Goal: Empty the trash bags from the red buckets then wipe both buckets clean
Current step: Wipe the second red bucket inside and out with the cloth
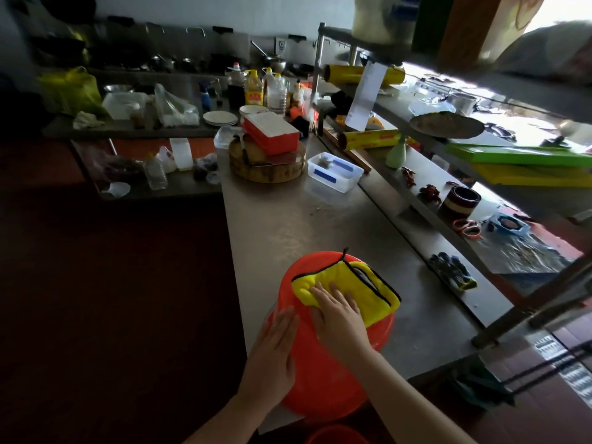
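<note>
A red bucket (323, 373) lies on its side at the near end of the steel counter (288, 225), its bottom facing away from me. A yellow cloth (355, 283) with black edging is spread over the bucket's bottom. My right hand (339, 310) presses flat on the cloth with straight fingers. My left hand (272, 357) rests flat against the bucket's left side and steadies it. The rim of a second red bucket (336, 435) shows at the bottom edge, below the counter.
A clear plastic box (334, 171) and a round wooden chopping block (267, 165) carrying a red container (270, 133) stand farther along the counter. A raised shelf (448, 225) at the right holds gloves, cling-film rolls and a cup. Bottles crowd the back.
</note>
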